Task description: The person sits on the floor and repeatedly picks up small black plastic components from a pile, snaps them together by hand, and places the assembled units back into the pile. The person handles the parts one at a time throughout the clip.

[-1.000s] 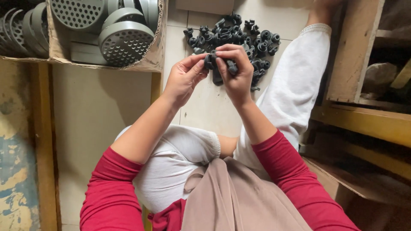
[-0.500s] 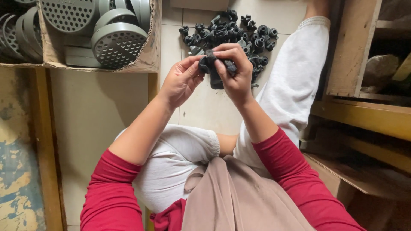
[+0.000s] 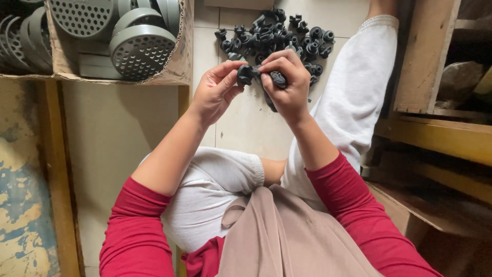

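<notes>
Small dark rubber parts sit between both hands at the upper middle of the frame, above the heap of dark parts spread on the pale tiled floor. The left hand pinches one rounded piece between thumb and fingertips, while the right hand is curled tight around another dark piece, its fingers pressed together on it. To do this well, I judge that the two pieces should be held close, lined up squarely and pressed with the fingertips rather than the palm, so neither slips back into the heap. Grey perforated discs fill a cardboard box at the upper left. Wooden shelving stands along the right edge, and a worn, paint-flaked surface runs down the left. The person sits on the floor in white trousers and red sleeves.
</notes>
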